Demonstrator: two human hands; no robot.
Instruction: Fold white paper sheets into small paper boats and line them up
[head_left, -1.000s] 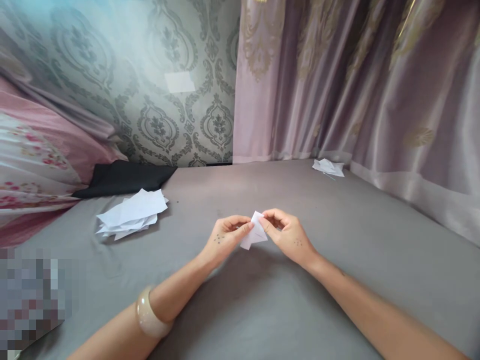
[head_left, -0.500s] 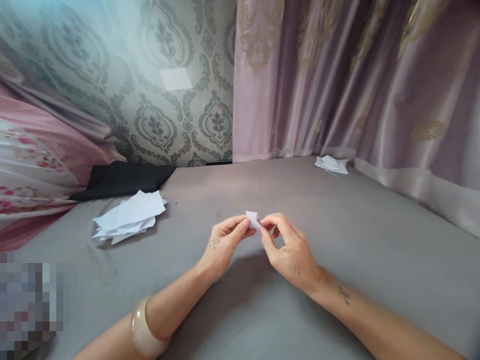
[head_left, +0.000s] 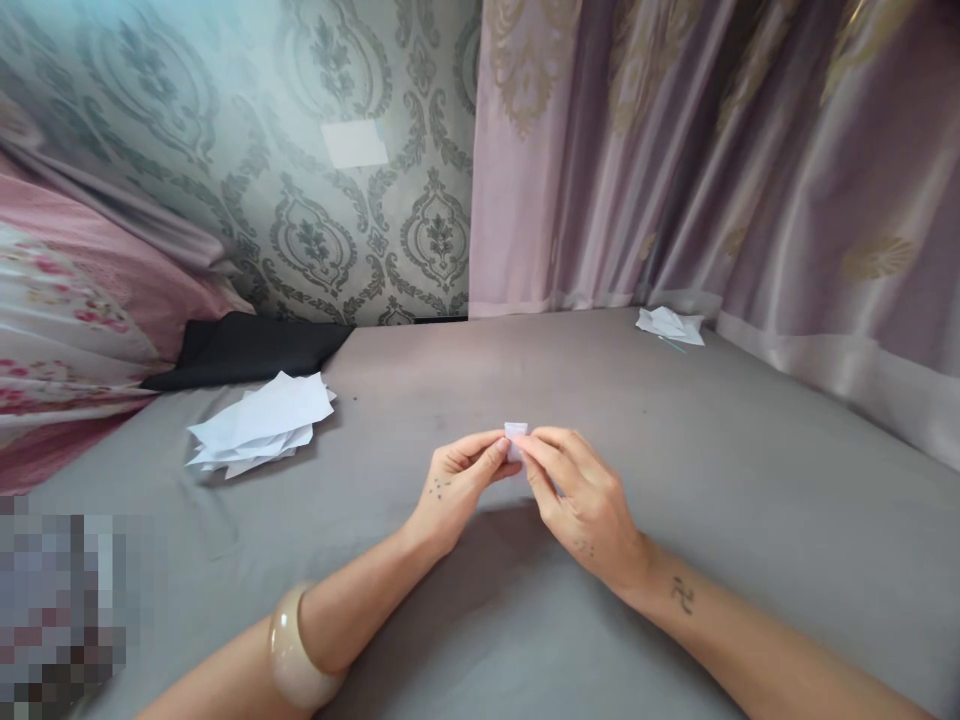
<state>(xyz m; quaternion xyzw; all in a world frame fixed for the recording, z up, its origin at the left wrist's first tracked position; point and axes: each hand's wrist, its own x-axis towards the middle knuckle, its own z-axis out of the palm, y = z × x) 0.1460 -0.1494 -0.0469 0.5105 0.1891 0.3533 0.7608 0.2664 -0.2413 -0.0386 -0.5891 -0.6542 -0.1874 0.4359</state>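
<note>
A small folded piece of white paper (head_left: 516,430) is held up over the grey sheet, in the middle of the view. My left hand (head_left: 469,480) pinches it from the left between thumb and fingers. From the right, my right hand (head_left: 585,495) has its thumb and fingertips closed on the paper's right side. The fingers of both hands cover the paper's lower part and edges. A pale bangle (head_left: 296,645) is on my left forearm.
A loose stack of white paper sheets (head_left: 262,420) lies at left, near a black cloth (head_left: 247,350). More white paper pieces (head_left: 670,325) lie at the far right, beside a thin stick-like thing. The grey sheet (head_left: 750,470) meets a patterned wall (head_left: 330,220) and mauve curtains (head_left: 600,200).
My right fingers have come in over the paper, closer to my left hand. The paper has turned and now looks narrower and upright. The view has shifted slightly.
</note>
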